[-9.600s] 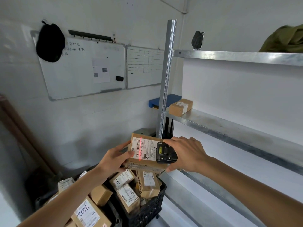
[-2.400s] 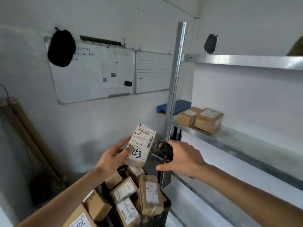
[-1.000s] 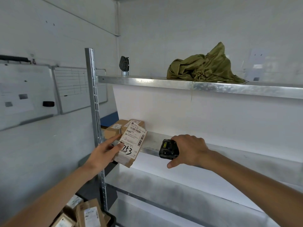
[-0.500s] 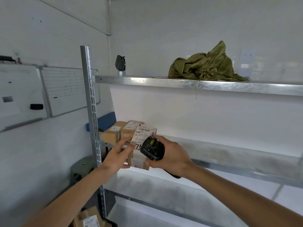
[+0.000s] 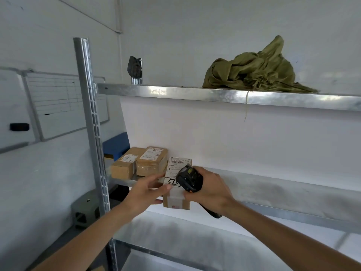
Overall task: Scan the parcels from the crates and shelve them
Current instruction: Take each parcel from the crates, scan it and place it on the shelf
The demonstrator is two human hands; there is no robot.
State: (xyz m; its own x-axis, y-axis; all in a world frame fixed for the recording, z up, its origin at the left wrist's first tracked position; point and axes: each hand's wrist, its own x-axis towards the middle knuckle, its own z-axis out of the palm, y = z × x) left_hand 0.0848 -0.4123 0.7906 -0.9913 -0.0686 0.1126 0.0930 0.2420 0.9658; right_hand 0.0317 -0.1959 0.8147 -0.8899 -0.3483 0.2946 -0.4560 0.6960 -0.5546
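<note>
My left hand [image 5: 145,192] grips the left side of a small brown parcel [image 5: 176,200], white label with black handwriting facing me. My right hand [image 5: 210,189] is wrapped around a black scanner [image 5: 188,178], thumb on the parcel's right edge. The parcel sits at the middle shelf [image 5: 273,189] front edge, just right of two shelved boxes [image 5: 140,163].

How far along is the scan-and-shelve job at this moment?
Done: two parcels sit at the left end of the middle shelf. In hand: the left hand steadies a third parcel at the shelf's front edge beside them, while the right hand grips the scanner. Left: letting go of this one; the crates are out of view, so the remaining count can't be told.
</note>
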